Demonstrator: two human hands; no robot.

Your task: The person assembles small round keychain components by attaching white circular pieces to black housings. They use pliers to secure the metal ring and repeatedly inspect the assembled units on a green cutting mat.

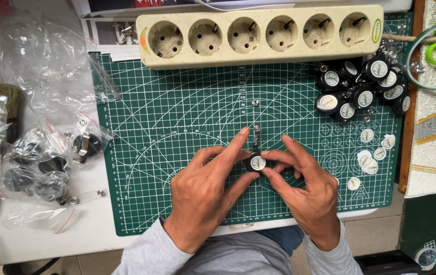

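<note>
Both my hands meet at the middle of a green cutting mat (177, 102). Between their fingertips sits a small round black reel (256, 162) with a white sticker on its face and a clear strap with a metal snap (257, 133) running away from it. My left hand (207, 188) pinches the reel from the left, index finger stretched along the strap. My right hand (299, 183) grips it from the right with thumb and fingers.
A cream six-socket power strip (258, 35) lies across the mat's far edge. A pile of finished black reels (363, 89) sits at right, loose round stickers (373, 153) below it. Plastic bags of reels (50, 158) lie left. A loose snap (254, 102) rests mid-mat.
</note>
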